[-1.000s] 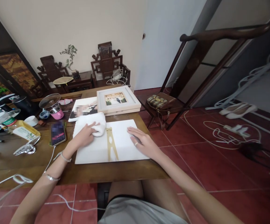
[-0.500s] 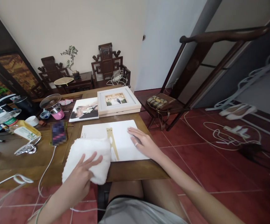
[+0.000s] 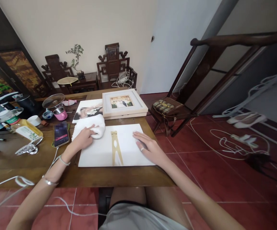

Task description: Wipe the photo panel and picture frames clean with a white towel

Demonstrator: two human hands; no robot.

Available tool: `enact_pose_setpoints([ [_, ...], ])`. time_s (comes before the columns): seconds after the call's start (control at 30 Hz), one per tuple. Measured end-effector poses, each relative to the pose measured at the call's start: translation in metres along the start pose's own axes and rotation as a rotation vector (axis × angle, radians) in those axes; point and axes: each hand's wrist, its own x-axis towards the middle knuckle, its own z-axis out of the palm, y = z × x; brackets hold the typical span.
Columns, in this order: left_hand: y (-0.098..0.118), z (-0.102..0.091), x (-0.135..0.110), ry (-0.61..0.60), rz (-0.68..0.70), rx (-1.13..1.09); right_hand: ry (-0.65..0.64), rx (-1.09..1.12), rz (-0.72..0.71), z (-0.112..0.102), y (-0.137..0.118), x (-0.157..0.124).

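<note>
A white board [image 3: 100, 150] with a tan long-legged cat figure [image 3: 116, 150] lies flat near the table's front edge. My left hand [image 3: 87, 135] presses on a fluffy white towel [image 3: 97, 124], fingers bent into its folds. The towel covers the board's far left corner and reaches the lower edge of a photo print [image 3: 80, 110] behind it. On the board's right side rests my right hand [image 3: 148, 147], flat with its fingers stretched out and a ring on one of them. Nothing is held in it.
A pale framed picture [image 3: 124, 103] lies behind the board. To the left are a phone [image 3: 61, 134], a clear hair clip [image 3: 29, 148], a bottle of yellow liquid [image 3: 29, 130] and a pink cup [image 3: 60, 114]. A wooden chair [image 3: 188, 76] with a bag [image 3: 165, 106] stands right.
My left hand has pushed the towel away from me, from the board's near left to its far left corner, uncovering the near left part. My right hand stays in place.
</note>
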Motion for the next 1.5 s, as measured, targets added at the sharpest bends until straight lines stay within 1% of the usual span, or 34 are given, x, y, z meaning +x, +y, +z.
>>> enact_pose_setpoints([
  [0.1,0.015,0.005,-0.031,0.020,-0.001,-0.004,0.002,-0.005,-0.002,0.000,0.000,0.000],
  [0.23,0.046,0.013,-0.090,0.020,0.039,-0.003,0.003,-0.010,-0.004,0.000,0.000,0.000],
  [0.33,0.066,0.019,-0.132,0.041,0.110,-0.006,0.003,-0.015,-0.004,0.000,0.000,0.000],
  [0.4,0.073,0.021,-0.149,0.044,0.148,-0.018,0.003,-0.019,-0.006,0.000,0.000,0.000],
  [0.43,0.075,0.022,-0.154,0.037,0.159,-0.024,0.003,-0.022,-0.007,0.000,0.000,0.000],
  [0.5,0.074,0.020,-0.153,0.010,0.167,-0.035,0.004,-0.026,-0.007,0.001,0.000,0.000],
  [0.57,0.068,0.016,-0.140,-0.031,0.153,-0.039,0.002,-0.030,-0.007,0.001,0.000,0.000],
  [0.63,0.060,0.011,-0.118,-0.068,0.125,-0.044,-0.004,-0.035,-0.006,0.001,0.000,0.000],
  [0.7,0.049,0.008,-0.089,-0.072,0.094,-0.051,-0.008,-0.038,-0.005,0.000,0.000,0.000],
  [0.83,0.025,0.008,-0.031,0.008,0.031,-0.032,-0.007,-0.035,-0.002,0.000,0.000,-0.001],
  [0.9,0.018,0.009,-0.014,0.045,0.018,-0.018,-0.005,-0.029,0.001,0.000,0.001,-0.001],
  [0.93,0.017,0.009,-0.011,0.054,0.015,-0.012,-0.003,-0.025,0.002,0.000,0.001,0.000],
  [0.97,0.019,0.010,-0.011,0.057,0.009,-0.008,0.000,-0.022,0.004,0.000,0.001,0.000],
  [1.03,0.030,0.012,-0.021,0.039,0.007,-0.003,0.001,-0.016,0.008,0.000,0.001,0.000],
  [1.13,0.060,0.020,-0.056,-0.020,0.043,-0.008,0.000,-0.005,0.009,0.000,-0.001,0.001],
  [1.2,0.080,0.025,-0.084,-0.035,0.105,-0.005,0.003,0.004,0.009,0.000,-0.001,0.001],
  [1.27,0.093,0.028,-0.105,-0.054,0.140,0.013,0.006,0.011,0.010,0.000,-0.002,0.001],
  [1.3,0.096,0.028,-0.112,-0.070,0.152,0.020,0.008,0.014,0.011,0.000,-0.001,0.000],
  [1.33,0.097,0.026,-0.116,-0.089,0.161,0.024,0.010,0.018,0.011,0.000,-0.001,0.000],
  [1.4,0.095,0.021,-0.116,-0.127,0.169,0.020,0.015,0.026,0.014,0.000,-0.001,0.000],
  [1.5,0.085,0.013,-0.097,-0.146,0.154,0.002,0.015,0.033,0.015,0.000,0.000,0.000],
])
